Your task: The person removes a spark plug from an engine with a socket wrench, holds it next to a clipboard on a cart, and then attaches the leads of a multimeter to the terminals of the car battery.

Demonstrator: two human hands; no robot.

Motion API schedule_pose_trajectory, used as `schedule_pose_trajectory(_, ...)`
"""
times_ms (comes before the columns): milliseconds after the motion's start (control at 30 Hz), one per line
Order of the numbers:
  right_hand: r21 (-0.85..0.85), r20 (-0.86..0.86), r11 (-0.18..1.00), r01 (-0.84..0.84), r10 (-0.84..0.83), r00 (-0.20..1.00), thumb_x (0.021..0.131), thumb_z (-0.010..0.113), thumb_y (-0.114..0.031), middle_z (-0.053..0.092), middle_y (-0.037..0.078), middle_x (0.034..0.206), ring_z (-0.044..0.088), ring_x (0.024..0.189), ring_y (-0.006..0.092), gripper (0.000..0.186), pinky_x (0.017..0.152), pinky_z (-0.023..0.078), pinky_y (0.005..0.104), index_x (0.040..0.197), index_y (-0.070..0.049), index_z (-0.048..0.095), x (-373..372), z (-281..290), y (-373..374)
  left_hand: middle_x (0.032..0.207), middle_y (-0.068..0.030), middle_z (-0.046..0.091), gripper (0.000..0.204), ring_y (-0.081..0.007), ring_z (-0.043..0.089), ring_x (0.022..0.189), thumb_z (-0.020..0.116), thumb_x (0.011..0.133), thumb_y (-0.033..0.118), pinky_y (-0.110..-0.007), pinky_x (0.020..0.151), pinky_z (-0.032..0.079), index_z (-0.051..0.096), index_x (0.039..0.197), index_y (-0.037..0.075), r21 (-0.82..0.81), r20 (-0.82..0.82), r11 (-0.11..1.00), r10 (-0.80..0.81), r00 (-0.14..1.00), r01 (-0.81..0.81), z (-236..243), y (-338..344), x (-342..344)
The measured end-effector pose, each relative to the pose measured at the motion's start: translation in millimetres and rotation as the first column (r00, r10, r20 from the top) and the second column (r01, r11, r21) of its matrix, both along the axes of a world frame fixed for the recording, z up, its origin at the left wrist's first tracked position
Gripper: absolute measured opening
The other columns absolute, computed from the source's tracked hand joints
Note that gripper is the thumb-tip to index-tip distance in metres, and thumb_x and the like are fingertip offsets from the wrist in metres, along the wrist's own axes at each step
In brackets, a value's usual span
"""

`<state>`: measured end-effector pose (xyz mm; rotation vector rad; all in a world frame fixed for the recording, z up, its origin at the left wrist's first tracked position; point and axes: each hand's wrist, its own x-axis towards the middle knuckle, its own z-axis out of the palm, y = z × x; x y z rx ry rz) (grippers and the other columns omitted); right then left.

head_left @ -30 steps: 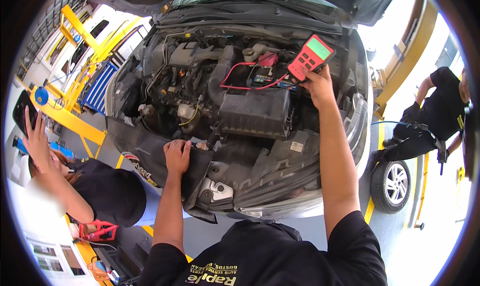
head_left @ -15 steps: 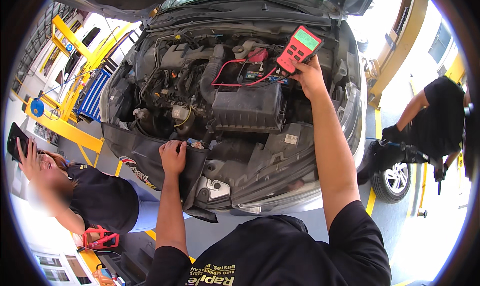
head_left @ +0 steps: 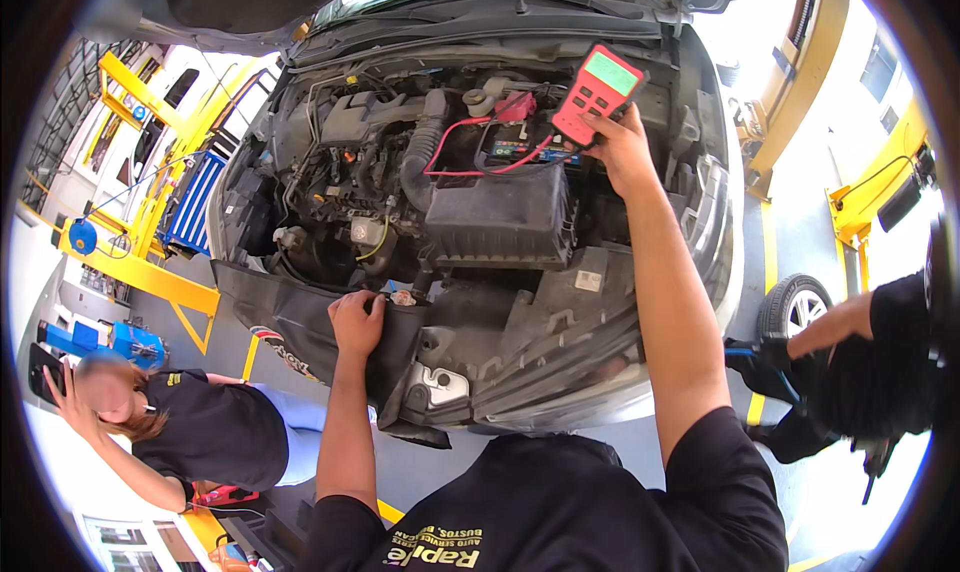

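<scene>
My right hand (head_left: 620, 152) grips a red handheld battery tester (head_left: 577, 122) with a lit green screen, raised over the right side of the engine bay. Its thumb lies near the buttons. A red cable (head_left: 434, 157) loops from the tester to a red clamp (head_left: 515, 107) by the car battery (head_left: 520, 148), which is partly hidden. Just in front sits a black air filter box (head_left: 500, 217). My left hand (head_left: 356, 322) rests with curled fingers on the car's front edge, at a black fender cover (head_left: 285, 297); whatever is under its fingers is hidden.
The raised hood (head_left: 230, 7) overhangs the engine bay. At left a person (head_left: 220, 422) holds up a phone (head_left: 46, 372); at right another person (head_left: 865, 372) bends near a loose wheel (head_left: 793, 310). Yellow lift posts (head_left: 790, 92) stand on both sides.
The tester stays in my right hand, tilted slightly differently. My left hand keeps its place on the front edge. The person at right has moved nearer, and the one at left has shifted.
</scene>
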<state>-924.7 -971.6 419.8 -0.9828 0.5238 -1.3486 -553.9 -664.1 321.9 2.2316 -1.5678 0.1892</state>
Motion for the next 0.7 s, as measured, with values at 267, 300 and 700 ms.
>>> schedule_pose_trajectory(267, 0.101, -0.002, 0.976, 0.191, -0.192, 0.981, 0.091, 0.060, -0.002, 0.062, 0.016, 0.117, 0.070, 0.099, 0.0309, 0.037, 0.072, 0.063, 0.0479, 0.121, -0.006, 0.040, -6, -3, -1, 0.087, -0.0121, 0.068, 0.016, -0.0343, 0.066, 0.085, 0.067, 0.090, 0.022, -0.045, 0.071, 0.051, 0.063, 0.092, 0.007, -0.311, -0.010, 0.841, -0.470, 0.883, 0.444, 106, -229, -73)
schedule_pose_trajectory(300, 0.100, 0.010, 0.974, 0.205, -0.207, 0.978, 0.090, 0.059, -0.001, 0.061, 0.017, 0.116, 0.070, 0.097, 0.0308, 0.037, 0.070, 0.064, 0.0459, 0.121, -0.006, 0.039, -6, -2, -2, 0.093, -0.0120, 0.069, 0.015, -0.0355, 0.067, 0.090, 0.062, 0.092, 0.022, -0.047, 0.074, 0.052, 0.064, 0.095, 0.008, -0.242, -0.004, 0.869, -0.445, 0.896, 0.431, 106, -269, -75)
schedule_pose_trajectory(700, 0.023, -0.100, 0.954, 0.298, -0.295, 0.950, 0.089, 0.063, -0.007, 0.065, 0.016, 0.109, 0.072, 0.082, 0.0272, 0.036, 0.063, 0.061, 0.0386, 0.117, -0.003, 0.041, -7, -3, -2, 0.079, -0.0153, 0.073, 0.036, -0.0228, 0.071, 0.073, 0.084, 0.080, 0.030, -0.038, 0.073, 0.055, 0.073, 0.099, 0.000, 0.486, -0.204, 0.658, -0.553, 0.807, 0.574, 33, -472, -42)
